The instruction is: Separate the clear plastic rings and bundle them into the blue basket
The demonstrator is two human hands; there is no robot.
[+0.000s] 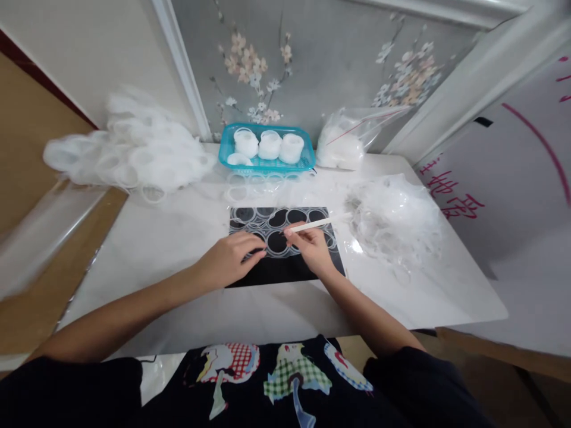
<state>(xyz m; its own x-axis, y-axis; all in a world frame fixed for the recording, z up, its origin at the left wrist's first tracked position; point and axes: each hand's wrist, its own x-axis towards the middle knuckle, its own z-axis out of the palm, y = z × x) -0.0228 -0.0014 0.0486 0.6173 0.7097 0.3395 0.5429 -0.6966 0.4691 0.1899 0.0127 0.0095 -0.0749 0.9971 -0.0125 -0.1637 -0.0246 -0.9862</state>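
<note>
In front of me a black mat (267,273) lies on the table, with a clear sheet of ring outlines (277,242) over its upper part. My right hand (314,246) is closed on a thin white stick (312,225), which points to the right, its fingertips at the sheet. On the near left part of the sheet rests my left hand (234,255), fingers bent and thumb apart from them. I make out nothing in it. Right of the mat sits a heap of clear, ring-cut scraps (397,223).
Stacks of white rings (270,145) stand in a blue basket (223,156) at the back. A zip bag of white material (341,145) leans right of it. A big pile of white rings (138,148) covers the back left corner. A wall (307,53) bounds the table (147,249).
</note>
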